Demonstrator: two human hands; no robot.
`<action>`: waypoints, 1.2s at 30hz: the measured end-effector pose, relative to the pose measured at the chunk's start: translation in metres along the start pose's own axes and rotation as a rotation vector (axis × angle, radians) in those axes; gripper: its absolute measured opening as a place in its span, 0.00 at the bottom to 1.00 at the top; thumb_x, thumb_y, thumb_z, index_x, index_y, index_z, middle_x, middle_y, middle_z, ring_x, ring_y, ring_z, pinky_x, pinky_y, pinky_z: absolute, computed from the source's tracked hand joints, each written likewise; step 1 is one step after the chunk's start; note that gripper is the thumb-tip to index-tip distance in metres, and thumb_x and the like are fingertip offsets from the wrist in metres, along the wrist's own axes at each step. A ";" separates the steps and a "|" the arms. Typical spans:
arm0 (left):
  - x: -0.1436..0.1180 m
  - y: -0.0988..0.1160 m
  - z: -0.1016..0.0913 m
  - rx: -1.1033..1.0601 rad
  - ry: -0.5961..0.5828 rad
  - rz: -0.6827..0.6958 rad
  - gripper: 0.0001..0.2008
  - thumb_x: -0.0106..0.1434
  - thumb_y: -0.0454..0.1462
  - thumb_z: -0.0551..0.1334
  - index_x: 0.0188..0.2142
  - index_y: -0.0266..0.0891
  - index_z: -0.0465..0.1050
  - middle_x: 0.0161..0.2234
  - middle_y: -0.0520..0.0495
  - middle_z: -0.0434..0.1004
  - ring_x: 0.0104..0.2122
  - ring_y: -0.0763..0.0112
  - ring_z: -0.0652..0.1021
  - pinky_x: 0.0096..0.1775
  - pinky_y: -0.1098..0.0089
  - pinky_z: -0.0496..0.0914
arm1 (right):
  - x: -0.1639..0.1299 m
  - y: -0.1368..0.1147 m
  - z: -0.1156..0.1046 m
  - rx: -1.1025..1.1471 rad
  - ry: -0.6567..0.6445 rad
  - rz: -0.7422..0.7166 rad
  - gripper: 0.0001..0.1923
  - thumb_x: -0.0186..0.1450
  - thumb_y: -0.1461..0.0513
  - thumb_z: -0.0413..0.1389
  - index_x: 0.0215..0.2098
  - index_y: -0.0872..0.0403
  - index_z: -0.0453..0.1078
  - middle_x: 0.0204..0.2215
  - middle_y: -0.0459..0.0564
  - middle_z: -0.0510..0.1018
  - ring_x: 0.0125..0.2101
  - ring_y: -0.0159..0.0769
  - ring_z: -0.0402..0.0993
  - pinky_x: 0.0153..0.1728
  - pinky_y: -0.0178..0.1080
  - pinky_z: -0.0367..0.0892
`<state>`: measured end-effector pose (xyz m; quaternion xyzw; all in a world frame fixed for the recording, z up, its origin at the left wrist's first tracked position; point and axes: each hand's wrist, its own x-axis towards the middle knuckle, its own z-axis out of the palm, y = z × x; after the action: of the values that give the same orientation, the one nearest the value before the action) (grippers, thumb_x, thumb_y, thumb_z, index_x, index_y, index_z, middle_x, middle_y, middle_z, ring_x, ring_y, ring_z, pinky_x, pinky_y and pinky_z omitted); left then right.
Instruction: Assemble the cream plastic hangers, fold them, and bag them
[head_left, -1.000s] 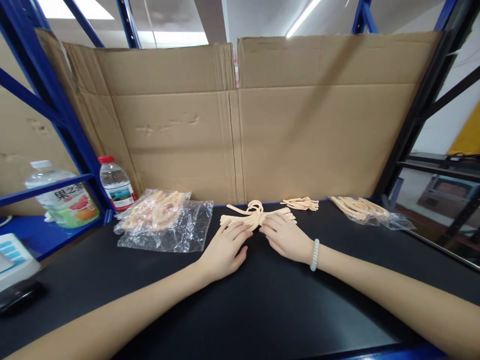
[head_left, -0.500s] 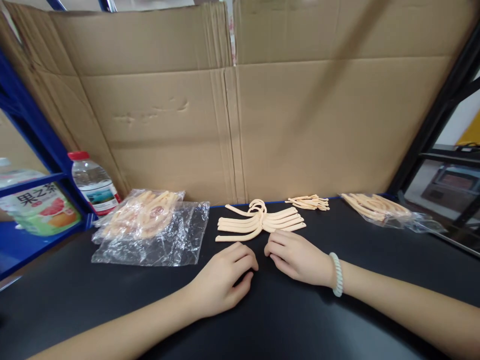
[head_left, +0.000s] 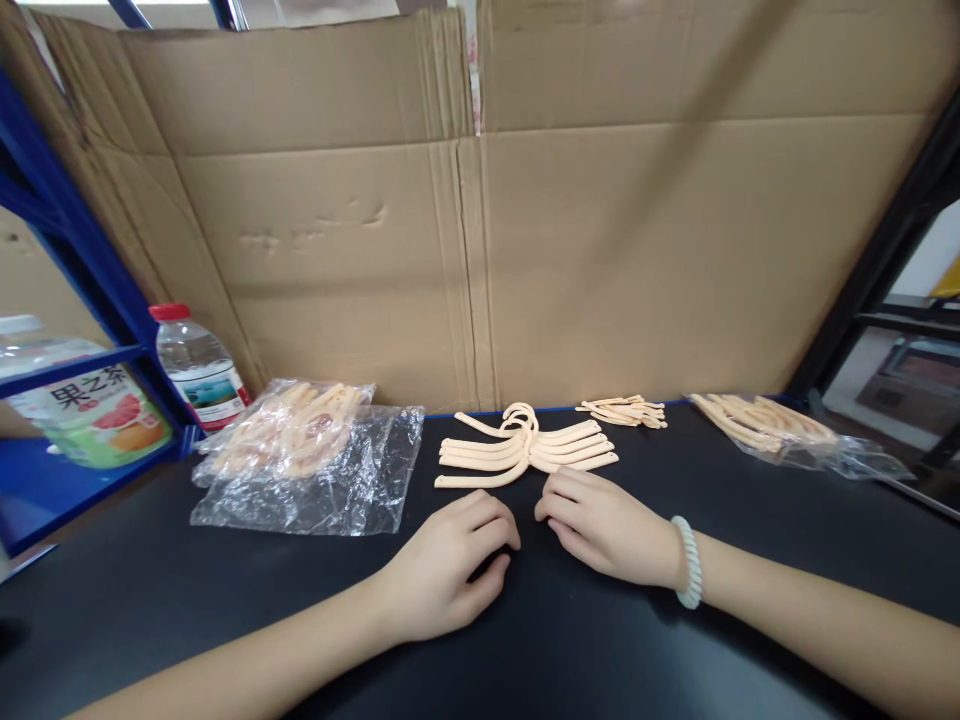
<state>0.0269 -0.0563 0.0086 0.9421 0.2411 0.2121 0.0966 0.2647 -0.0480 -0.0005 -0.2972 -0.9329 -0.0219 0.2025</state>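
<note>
Hangers [head_left: 525, 446] of pale peach plastic are laid in a fanned stack on the black tabletop [head_left: 600, 640], their hooks gathered at the middle and their arms spread to both sides; the stack is found near the back edge, in front of the cardboard wall [head_left: 480, 230]. The left hand [head_left: 450, 565] is rested on the tabletop just before the stack, palm down, with the fingers curled loosely inward; nothing is held in its grip. The right hand [head_left: 604, 520] is placed beside it, also palm down, and its fingertips are seen very close to the lower edge of the stack, though contact cannot be told for sure; its grip is relaxed and empty too. A white beaded bracelet [head_left: 688, 562] is worn on the right wrist.

To the left of the stack, a clear plastic bag [head_left: 315, 470] is spread flat, and more hangers of the same colour are seen inside its upper part. Behind the stack to the right, a small bundle of thin peach pieces [head_left: 622, 410] is lying; further right, another bag with hangers [head_left: 780, 432] is placed. At the far left, a water bottle with a red cap [head_left: 196, 365] is standing upright by the blue shelf frame [head_left: 90, 280]; a larger bottle with a fruit label [head_left: 82, 400] is kept on the shelf.
</note>
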 end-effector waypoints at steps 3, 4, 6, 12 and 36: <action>0.000 0.000 0.000 0.003 0.018 0.005 0.10 0.62 0.28 0.54 0.40 0.40 0.69 0.39 0.46 0.74 0.40 0.65 0.72 0.43 0.65 0.70 | -0.001 0.001 0.000 0.003 0.005 -0.010 0.12 0.67 0.68 0.46 0.41 0.55 0.70 0.35 0.53 0.72 0.37 0.39 0.66 0.39 0.41 0.66; 0.000 0.000 0.001 0.004 0.028 -0.001 0.09 0.62 0.28 0.54 0.39 0.40 0.69 0.38 0.46 0.74 0.39 0.65 0.73 0.43 0.65 0.70 | -0.001 0.001 -0.001 -0.001 0.005 -0.013 0.12 0.67 0.68 0.46 0.41 0.55 0.70 0.35 0.53 0.72 0.37 0.39 0.66 0.39 0.41 0.66; -0.001 0.000 0.001 0.009 0.053 -0.024 0.09 0.62 0.28 0.53 0.38 0.39 0.69 0.37 0.45 0.73 0.38 0.65 0.73 0.42 0.66 0.70 | -0.001 0.001 -0.001 -0.007 0.005 -0.021 0.11 0.67 0.68 0.46 0.42 0.56 0.70 0.35 0.53 0.72 0.37 0.39 0.66 0.40 0.41 0.65; -0.001 0.000 0.002 0.041 0.093 -0.070 0.09 0.62 0.29 0.53 0.37 0.39 0.69 0.36 0.46 0.73 0.37 0.66 0.73 0.41 0.65 0.70 | -0.002 0.003 -0.001 -0.022 0.012 -0.044 0.12 0.67 0.68 0.46 0.42 0.56 0.70 0.35 0.53 0.72 0.37 0.39 0.66 0.40 0.41 0.65; -0.001 -0.001 0.003 0.093 0.101 -0.125 0.08 0.61 0.28 0.55 0.38 0.39 0.69 0.39 0.45 0.74 0.41 0.63 0.73 0.45 0.62 0.69 | -0.007 -0.005 -0.004 -0.084 0.027 -0.047 0.12 0.67 0.67 0.47 0.42 0.58 0.72 0.35 0.54 0.74 0.36 0.40 0.68 0.38 0.41 0.68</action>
<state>0.0267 -0.0563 0.0054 0.9168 0.3136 0.2415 0.0533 0.2686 -0.0567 0.0003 -0.2833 -0.9349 -0.0701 0.2020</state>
